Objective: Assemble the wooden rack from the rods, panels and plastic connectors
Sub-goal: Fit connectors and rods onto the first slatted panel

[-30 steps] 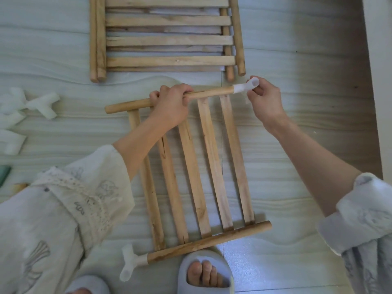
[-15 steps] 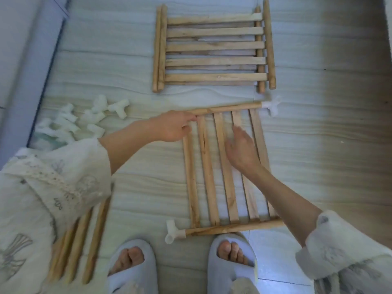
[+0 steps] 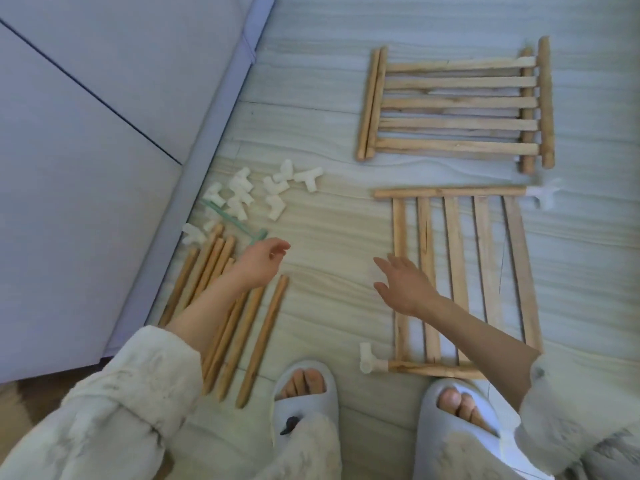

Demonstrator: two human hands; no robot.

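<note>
While both the left hand [image 3: 260, 263] and right hand [image 3: 403, 289] hover empty with fingers loosely spread, stock on the floor reads: near slatted panel [image 3: 460, 271] with two corner connectors fitted, stacked panels [image 3: 457, 103] untouched, loose connectors [image 3: 256, 194] and rods [image 3: 239, 334] unused; assembly judged early.

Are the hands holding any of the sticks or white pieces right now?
No, nothing is held. The left hand hangs open above the loose rods, and the right hand is open beside the slatted panel.

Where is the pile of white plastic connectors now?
In the head view, the connectors lie on the floor, left of the panels, just beyond the loose rods and the left hand.
</note>
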